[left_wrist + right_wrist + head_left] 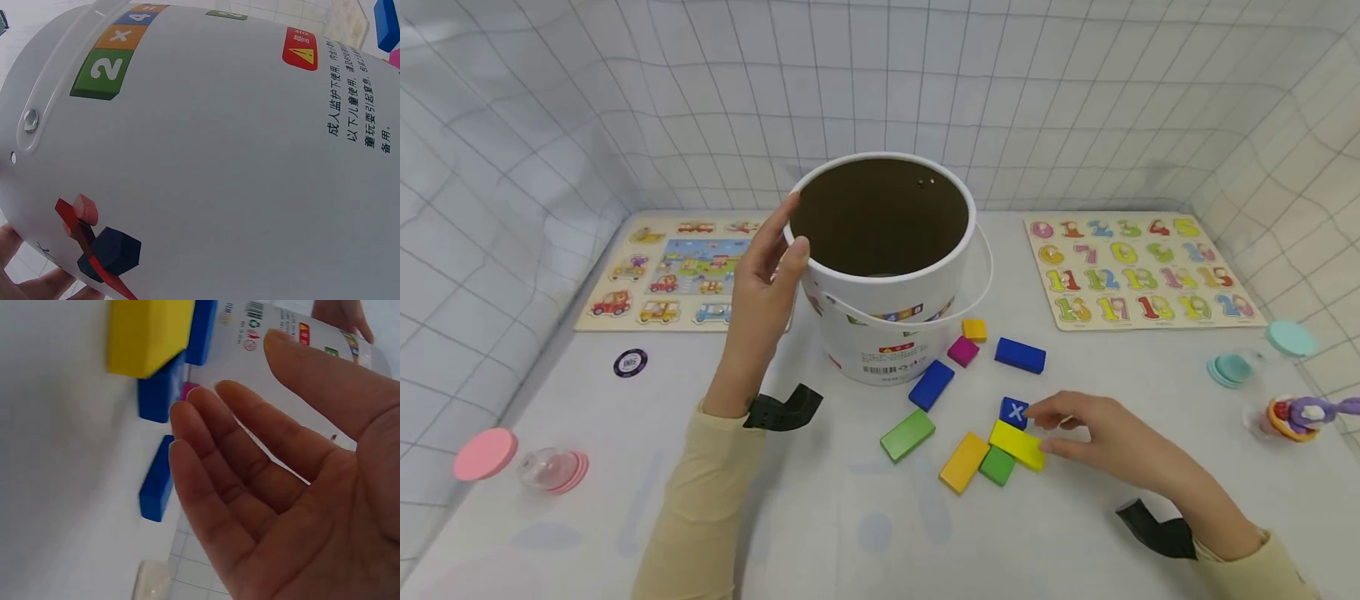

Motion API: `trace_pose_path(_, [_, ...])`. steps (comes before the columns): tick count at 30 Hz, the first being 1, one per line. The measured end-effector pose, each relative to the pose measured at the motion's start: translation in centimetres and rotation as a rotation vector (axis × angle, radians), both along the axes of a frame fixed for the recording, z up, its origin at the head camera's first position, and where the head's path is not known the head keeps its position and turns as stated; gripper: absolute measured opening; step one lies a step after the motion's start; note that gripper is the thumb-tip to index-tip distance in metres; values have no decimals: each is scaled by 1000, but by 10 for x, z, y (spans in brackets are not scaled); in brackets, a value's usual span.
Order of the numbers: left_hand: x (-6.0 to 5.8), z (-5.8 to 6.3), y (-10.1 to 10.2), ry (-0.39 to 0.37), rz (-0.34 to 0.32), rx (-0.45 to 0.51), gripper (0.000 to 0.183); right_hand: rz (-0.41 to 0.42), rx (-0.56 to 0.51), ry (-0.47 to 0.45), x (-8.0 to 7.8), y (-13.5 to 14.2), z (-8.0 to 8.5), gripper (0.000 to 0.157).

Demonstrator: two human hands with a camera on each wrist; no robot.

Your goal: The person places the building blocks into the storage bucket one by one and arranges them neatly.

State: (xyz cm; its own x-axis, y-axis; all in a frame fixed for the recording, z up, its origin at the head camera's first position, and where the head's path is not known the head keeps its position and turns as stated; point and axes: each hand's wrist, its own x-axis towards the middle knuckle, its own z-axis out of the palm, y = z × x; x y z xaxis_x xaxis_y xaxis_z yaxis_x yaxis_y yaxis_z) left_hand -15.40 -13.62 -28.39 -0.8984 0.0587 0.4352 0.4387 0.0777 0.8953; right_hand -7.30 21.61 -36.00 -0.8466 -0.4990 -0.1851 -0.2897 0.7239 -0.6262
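Note:
A white bucket (887,333) with a thin handle stands upright at the back middle of the table. My left hand (763,279) grips its rim at the left, thumb and a fingertip at the edge; in the left wrist view, the printed bucket wall (219,162) hides most of that hand. On the right, my right hand (1108,437) hovers with loosely bent fingers beside a yellow block (1017,445). Nothing lies in its palm in the right wrist view. Around the yellow block are a blue block with a white X (1014,412), a green block (997,465) and an orange block (964,463).
Nearer the bucket lie a light green block (907,435), blue blocks (1020,355), a magenta block (962,351) and a small orange block (974,330). Behind are a vehicle puzzle (647,275) and a number puzzle (1142,271). A poker chip (630,362) lies left.

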Motion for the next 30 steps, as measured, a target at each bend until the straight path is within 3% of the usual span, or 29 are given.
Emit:
trace_pose_path(4, [0, 1, -1, 4, -1, 20, 49, -28, 91, -10, 11, -8, -16, 41])
trace_pose_path(11, [2, 4, 1, 2, 22, 11, 50, -90, 216, 133, 15, -24, -28, 42])
trace_pose_path(17, [1, 4, 3, 15, 5, 18, 49, -89, 169, 127, 13, -19, -21, 34])
trace_pose_path(21, [1, 4, 4, 12, -3, 21, 49, -40, -18, 155, 6, -13, 6, 36])
trace_pose_path(26, [3, 5, 3, 3, 6, 2, 49, 72, -308, 346, -19, -30, 67, 43])
trace_pose_path(30, [4, 4, 3, -2, 10, -15, 48, 130, -407, 430, -48, -64, 114, 42])
